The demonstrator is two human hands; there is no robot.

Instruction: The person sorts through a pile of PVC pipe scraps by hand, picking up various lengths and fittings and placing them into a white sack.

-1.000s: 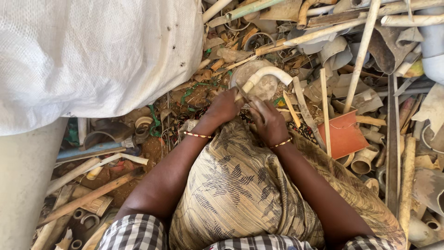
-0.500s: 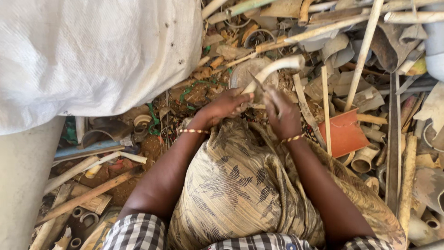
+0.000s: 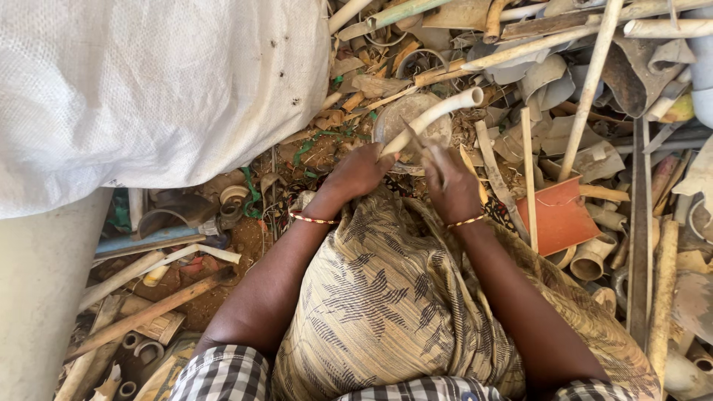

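We see our left hand [image 3: 359, 172] closed around the low end of a curved white plastic pipe [image 3: 434, 115] that points up and right, while our right hand [image 3: 451, 189] pinches a thin dark blade [image 3: 423, 145] against it.

You wear a thin red-and-gold beaded bracelet [image 3: 313, 219] on your left wrist, a gold beaded bracelet [image 3: 466, 221] on your right, checked black-and-white short sleeves [image 3: 223, 375], and a tan leaf-patterned wrap skirt [image 3: 382, 304].
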